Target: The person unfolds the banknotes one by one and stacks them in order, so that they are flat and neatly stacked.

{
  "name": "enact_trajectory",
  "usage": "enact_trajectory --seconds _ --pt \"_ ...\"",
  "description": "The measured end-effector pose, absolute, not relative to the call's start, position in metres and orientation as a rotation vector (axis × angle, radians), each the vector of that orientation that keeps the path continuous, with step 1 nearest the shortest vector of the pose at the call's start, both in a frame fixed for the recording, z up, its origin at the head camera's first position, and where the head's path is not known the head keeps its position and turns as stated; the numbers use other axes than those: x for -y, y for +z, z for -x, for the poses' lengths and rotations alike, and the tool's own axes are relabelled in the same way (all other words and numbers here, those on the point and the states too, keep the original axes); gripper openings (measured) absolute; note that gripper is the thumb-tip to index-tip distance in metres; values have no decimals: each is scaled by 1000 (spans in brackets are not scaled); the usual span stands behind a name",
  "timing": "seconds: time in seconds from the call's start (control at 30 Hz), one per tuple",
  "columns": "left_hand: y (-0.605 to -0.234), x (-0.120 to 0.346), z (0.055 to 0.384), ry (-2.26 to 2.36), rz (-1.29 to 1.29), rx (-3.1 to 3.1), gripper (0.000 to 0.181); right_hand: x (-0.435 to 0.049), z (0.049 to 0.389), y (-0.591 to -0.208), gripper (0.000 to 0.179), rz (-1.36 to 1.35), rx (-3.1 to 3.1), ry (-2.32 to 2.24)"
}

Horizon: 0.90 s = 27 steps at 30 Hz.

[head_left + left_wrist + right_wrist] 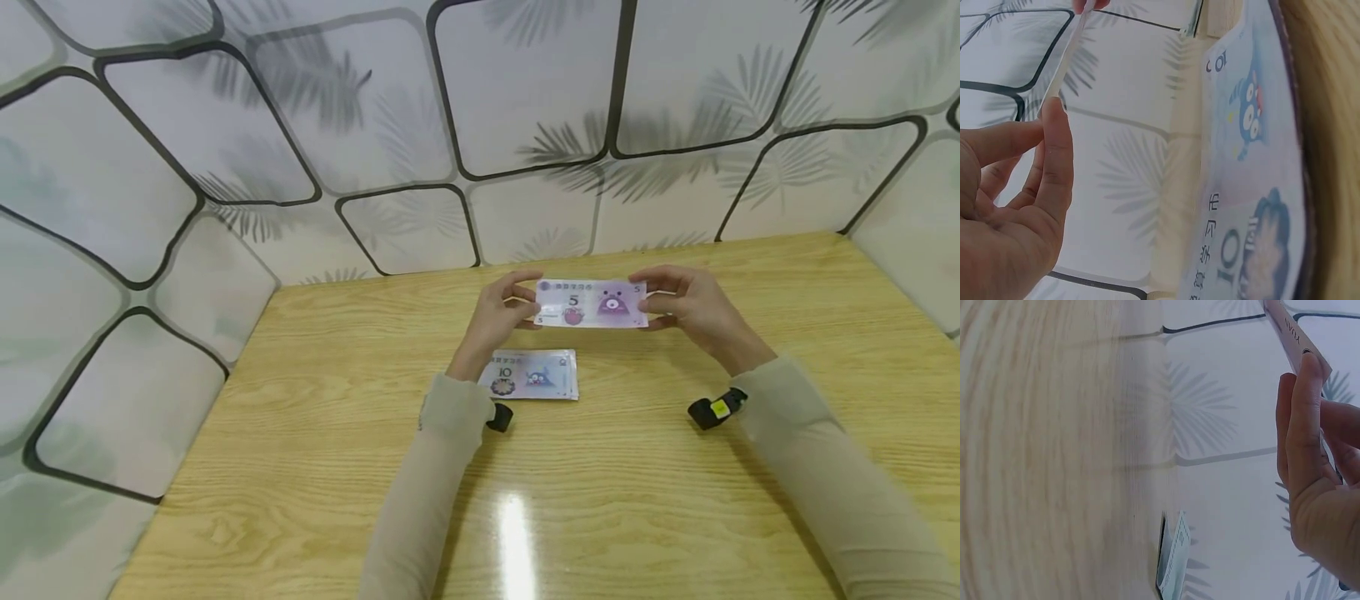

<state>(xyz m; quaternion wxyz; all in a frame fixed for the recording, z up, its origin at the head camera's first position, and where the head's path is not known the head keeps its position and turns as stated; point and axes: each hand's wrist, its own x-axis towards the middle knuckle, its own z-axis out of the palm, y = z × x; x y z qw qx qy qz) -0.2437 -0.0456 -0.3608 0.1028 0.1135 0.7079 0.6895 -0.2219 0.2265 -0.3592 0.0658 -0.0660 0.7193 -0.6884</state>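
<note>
A purple play-money note (592, 302) printed with a 5 and a one-eyed cartoon figure is stretched flat between the two hands, raised off the table. My left hand (493, 312) pinches its left end between thumb and fingers; my right hand (693, 312) pinches the right end. Seen nearly edge-on in the right wrist view, the note (1297, 340) shows the word YUAN. On the table just below lies a small pile of notes (540, 375), a bluish 10 on top. The left forearm covers the pile's left end. That top 10 note (1235, 181) fills much of the left wrist view.
The wood-grain table (300, 433) runs back to a wall (525, 92) patterned with dark outlines and leaves. A side wall (112, 400) closes the left, another stands at the right. Black wrist cameras (717, 408) sit at both cuffs. Glare (516, 542) marks the table's near part.
</note>
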Motion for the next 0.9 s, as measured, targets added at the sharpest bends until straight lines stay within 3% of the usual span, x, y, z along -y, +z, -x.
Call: enact_trajectory --seconds 0.9 --pt "-369 71 224 1998 -338 -2180 41 -207 210 -365 34 311 -2099 -2044"
